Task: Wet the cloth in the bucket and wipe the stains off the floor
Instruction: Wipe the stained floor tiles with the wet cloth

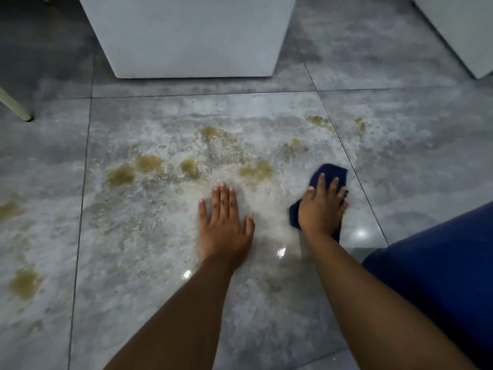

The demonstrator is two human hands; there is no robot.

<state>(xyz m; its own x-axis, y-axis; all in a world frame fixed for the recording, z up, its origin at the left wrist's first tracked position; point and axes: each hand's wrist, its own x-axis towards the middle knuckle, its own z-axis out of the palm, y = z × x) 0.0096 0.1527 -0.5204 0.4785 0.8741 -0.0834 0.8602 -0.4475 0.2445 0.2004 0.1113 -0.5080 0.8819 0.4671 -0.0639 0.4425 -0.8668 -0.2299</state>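
My right hand [321, 206] presses flat on a dark blue cloth [332, 173] spread on the grey tiled floor [160, 263]. The cloth sticks out beyond my fingertips and beside my wrist. My left hand [224, 222] lies palm down on the wet tile to the left of the cloth, fingers apart, holding nothing. Several yellow-brown stains [149, 162] lie ahead of both hands across the tile, with more stains at the far left [25, 283] and upper right [318, 121]. No bucket is in view.
A white cabinet base [192, 36] stands straight ahead, and another white unit [464, 28] sits at the top right. A pale furniture leg [16, 105] touches the floor at the left. My blue-clad knee [440, 263] is at the right.
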